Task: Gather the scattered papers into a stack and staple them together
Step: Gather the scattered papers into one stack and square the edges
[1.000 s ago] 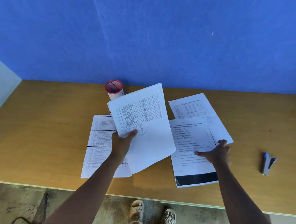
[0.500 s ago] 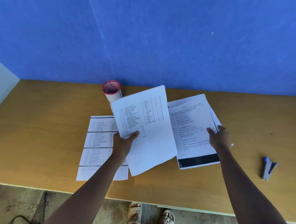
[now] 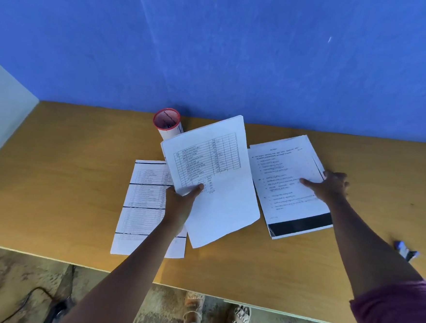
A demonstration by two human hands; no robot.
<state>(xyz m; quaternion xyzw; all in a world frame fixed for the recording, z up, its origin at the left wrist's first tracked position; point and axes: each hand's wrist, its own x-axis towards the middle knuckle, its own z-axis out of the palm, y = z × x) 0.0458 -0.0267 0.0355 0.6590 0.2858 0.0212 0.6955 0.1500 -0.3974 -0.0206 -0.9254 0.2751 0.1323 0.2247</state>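
My left hand [image 3: 182, 201] grips a printed table sheet [image 3: 219, 199] by its lower left edge and holds it tilted above the wooden table [image 3: 67, 176]. My right hand [image 3: 330, 186] holds the right edge of a text sheet with a black bottom band [image 3: 288, 191], which lies over another sheet and looks slightly raised on the right. A third sheet, ruled with dark lines [image 3: 143, 207], lies flat on the table under my left forearm. A small grey-blue stapler [image 3: 406, 250] lies to the far right, partly hidden by my right arm.
A white cup with a red rim [image 3: 168, 124] stands at the back against the blue wall [image 3: 215, 48]. The table's front edge [image 3: 247, 300] runs just above my sandalled feet. A dark cable [image 3: 33, 297] lies on the floor at lower left.
My right hand slid the black-banded sheet up and back over the other sheet, and now grips its right edge. My left hand keeps holding the table sheet.
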